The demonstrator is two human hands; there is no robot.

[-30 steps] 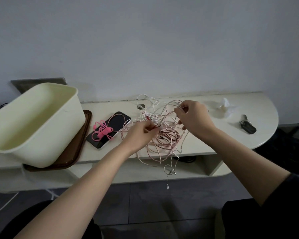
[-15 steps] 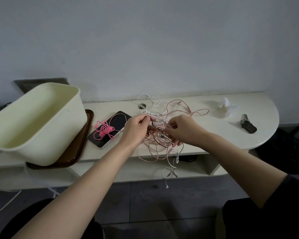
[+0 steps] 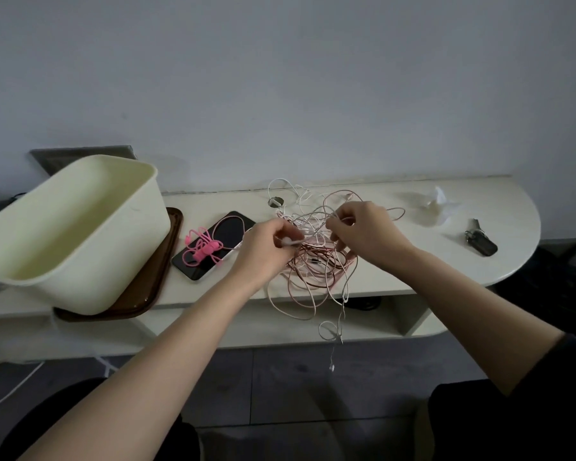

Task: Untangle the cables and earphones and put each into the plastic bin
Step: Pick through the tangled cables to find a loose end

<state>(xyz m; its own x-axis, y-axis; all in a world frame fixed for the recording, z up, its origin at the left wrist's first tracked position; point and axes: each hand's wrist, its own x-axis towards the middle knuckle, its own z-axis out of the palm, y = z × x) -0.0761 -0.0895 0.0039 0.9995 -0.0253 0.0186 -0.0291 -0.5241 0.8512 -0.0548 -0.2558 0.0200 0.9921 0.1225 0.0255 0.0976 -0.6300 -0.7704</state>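
Note:
A tangle of pink and white cables [image 3: 316, 264] lies on the pale table [image 3: 413, 261], with loops hanging over the front edge. My left hand [image 3: 263, 247] pinches a white earphone piece at the tangle's left side. My right hand [image 3: 363, 231] pinches thin white strands at its top right. A bright pink earphone bundle [image 3: 203, 249] rests on a black phone [image 3: 213, 244] to the left. The cream plastic bin [image 3: 70, 227] stands tilted on a brown tray [image 3: 147, 281] at the far left, with nothing visible inside.
A crumpled white tissue [image 3: 436, 202] and a dark key fob [image 3: 481, 242] lie on the right of the table. A round cable hole [image 3: 275, 201] sits behind the tangle. A shelf runs under the tabletop. The wall stands directly behind.
My right hand dropped from the tangle's top toward the middle, then moved back up and right with strands. My left hand shifted up a little and now pinches a white earphone piece.

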